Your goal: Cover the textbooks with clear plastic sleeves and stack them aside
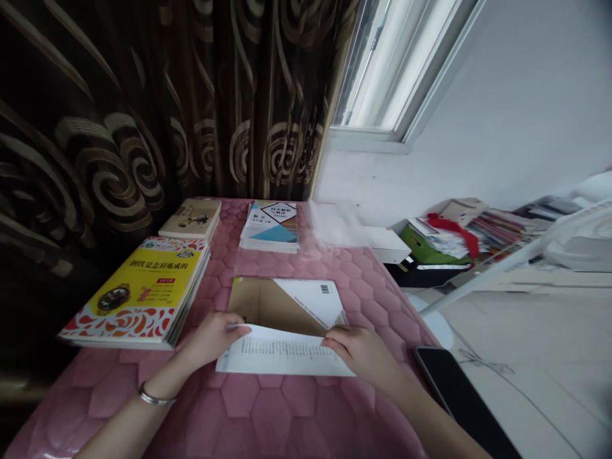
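Note:
In the head view a paperback book (282, 306) with a brown and white cover and a barcode lies on the pink quilted tablecloth (268, 421). Along its near side a white printed sheet (287, 357) with lines of text is bent up at its far edge. My left hand (217, 338) pinches that edge at the left end, thumb on top. At the right end my right hand (356, 347) pinches the same edge. Whether the sheet is a page of the book or separate paper, I cannot tell. A silver bangle is on my left wrist.
A stack of books with a yellow cover (148, 287) stands at left, a tan book (191, 218) behind it. Farther back lie a blue-and-white book pile (272, 226) and a blurred clear plastic sheet (337, 223). A dark phone-like slab (459, 401) lies at right.

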`<state>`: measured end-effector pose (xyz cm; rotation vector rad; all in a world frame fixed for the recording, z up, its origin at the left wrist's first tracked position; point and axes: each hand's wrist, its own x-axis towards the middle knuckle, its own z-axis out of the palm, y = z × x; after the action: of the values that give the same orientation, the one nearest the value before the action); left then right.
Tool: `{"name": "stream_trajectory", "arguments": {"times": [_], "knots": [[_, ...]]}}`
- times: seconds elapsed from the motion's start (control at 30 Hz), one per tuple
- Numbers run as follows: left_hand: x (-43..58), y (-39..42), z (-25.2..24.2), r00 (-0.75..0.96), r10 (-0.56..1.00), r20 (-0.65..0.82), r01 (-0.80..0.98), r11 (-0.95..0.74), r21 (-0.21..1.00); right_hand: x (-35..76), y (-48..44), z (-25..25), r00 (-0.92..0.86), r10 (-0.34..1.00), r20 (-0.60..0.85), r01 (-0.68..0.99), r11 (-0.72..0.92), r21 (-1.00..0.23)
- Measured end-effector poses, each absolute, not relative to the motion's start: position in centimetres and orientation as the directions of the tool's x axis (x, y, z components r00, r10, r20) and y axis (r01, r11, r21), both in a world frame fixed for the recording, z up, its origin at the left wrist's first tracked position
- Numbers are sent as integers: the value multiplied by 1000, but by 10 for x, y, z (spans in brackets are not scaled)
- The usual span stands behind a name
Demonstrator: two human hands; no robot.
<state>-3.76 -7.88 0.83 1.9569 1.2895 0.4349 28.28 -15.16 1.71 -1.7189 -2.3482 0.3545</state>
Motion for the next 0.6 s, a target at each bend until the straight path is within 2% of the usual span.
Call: {"name": "stream_trajectory", "arguments": {"times": [0.17, 0.23, 0.37, 0.47, 0.53, 0.6], "knots": [[-33, -67, 11, 352, 920, -173, 626, -94, 774, 274, -143, 28, -168, 978, 125, 955, 192, -227], [-31, -62, 14, 305, 939, -159, 624, -71, 779, 263, -140, 30, -147, 964, 221, 959, 193, -207], [-28, -51, 19, 220, 971, -99, 614, -59, 787, 227, -129, 29, -326, 842, 429, 916, 394, -77], [-26, -42, 20, 213, 976, -37, 595, -100, 798, 201, -117, 23, -486, 765, 422, 844, 536, 0], [-25, -40, 21, 166, 983, 76, 636, -166, 754, 191, -106, 19, -519, 759, 393, 826, 563, 4], [-22, -48, 20, 88, 941, 327, 731, -284, 621, 187, -97, 16, -487, 786, 381, 849, 529, -7]]}}
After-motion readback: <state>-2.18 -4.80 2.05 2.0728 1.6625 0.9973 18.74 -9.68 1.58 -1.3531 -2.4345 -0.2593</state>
